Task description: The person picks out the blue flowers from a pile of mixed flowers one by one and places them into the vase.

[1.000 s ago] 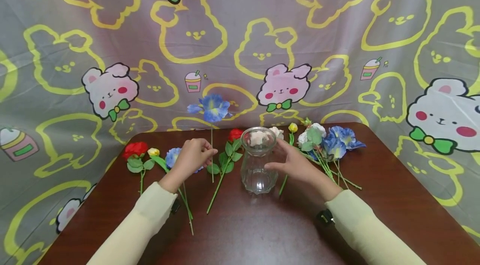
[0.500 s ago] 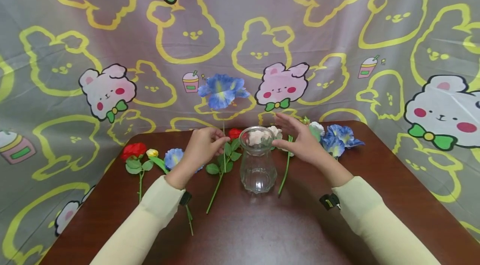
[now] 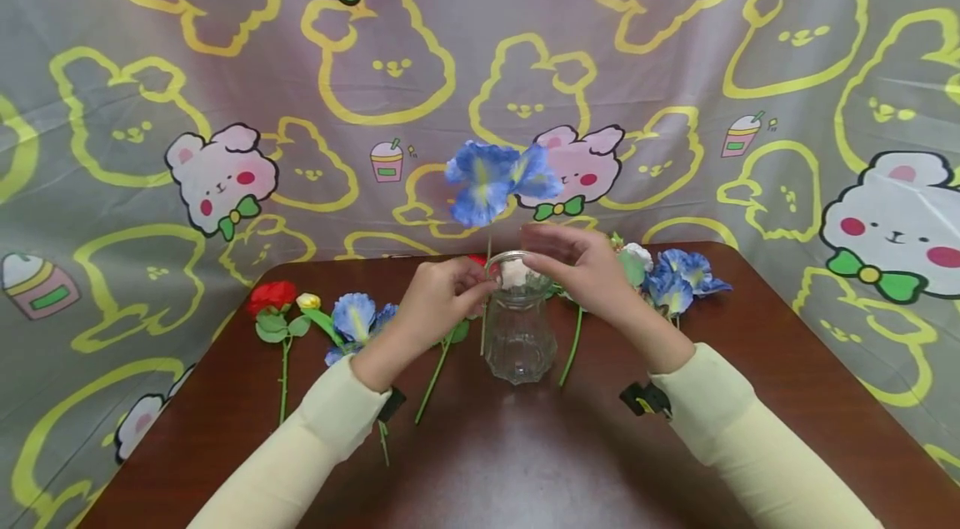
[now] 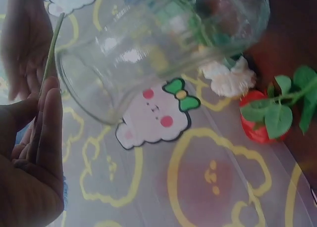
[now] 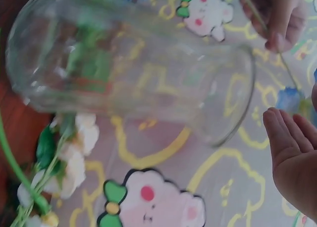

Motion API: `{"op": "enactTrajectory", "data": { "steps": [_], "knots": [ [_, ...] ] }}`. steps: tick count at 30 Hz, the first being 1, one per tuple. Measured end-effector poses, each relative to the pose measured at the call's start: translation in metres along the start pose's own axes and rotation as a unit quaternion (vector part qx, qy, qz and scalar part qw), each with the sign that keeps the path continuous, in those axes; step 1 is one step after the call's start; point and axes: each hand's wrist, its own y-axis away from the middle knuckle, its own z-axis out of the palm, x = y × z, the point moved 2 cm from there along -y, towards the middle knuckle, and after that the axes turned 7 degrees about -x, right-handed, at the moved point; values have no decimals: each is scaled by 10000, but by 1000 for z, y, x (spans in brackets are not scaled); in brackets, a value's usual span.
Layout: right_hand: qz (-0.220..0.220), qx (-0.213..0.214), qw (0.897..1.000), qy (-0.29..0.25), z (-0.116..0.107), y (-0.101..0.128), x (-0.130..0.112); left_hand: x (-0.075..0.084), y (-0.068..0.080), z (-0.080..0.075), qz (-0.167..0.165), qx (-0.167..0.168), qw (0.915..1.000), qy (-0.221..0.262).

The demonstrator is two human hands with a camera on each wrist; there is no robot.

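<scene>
My left hand (image 3: 442,296) pinches the thin stem of a blue flower (image 3: 483,183) between thumb and fingers. The bloom is upright above the hand, and the stem's lower end hangs by the left side of the clear glass vase (image 3: 519,350). In the left wrist view the flower's stem (image 4: 51,54) crosses just outside the vase's mouth. My right hand (image 3: 596,275) is held at the right of the vase's rim with fingers extended and nothing in them. The right wrist view shows these fingers (image 5: 282,133) apart from the glass.
On the left of the brown table (image 3: 540,462) lie a red rose (image 3: 273,296), a yellow bud (image 3: 307,301) and blue blooms (image 3: 354,316). To the right lie more blue flowers (image 3: 682,279) and a white bloom (image 3: 636,257). A patterned cloth (image 3: 420,37) hangs behind.
My left hand has carried the blue flower rightward and up to the vase's rim. My right hand has risen from the vase's side and come in over the rim's right side.
</scene>
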Motion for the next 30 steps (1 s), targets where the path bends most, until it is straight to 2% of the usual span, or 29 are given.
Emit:
{"op": "enactTrajectory", "data": {
  "steps": [4,7,12,17,22,30],
  "knots": [
    [333,-32,9994,-129,5,-4,-9,6,0,8,310,-32,9995,31],
    [704,61,9964,-464,7,-5,-12,9,-1,12,430,-80,9990,41],
    [1109,282,9839,-1376,10,-7,-14,12,0,19,487,-178,9986,41],
    [1254,498,9726,-1892,12,-7,-13,13,1,24,529,-216,9983,149],
    [1319,656,9666,-2099,12,-4,-13,14,1,27,585,-142,9981,132],
    [1288,692,9698,-1951,11,-3,-10,15,0,32,657,-45,9978,63]
  ]
}}
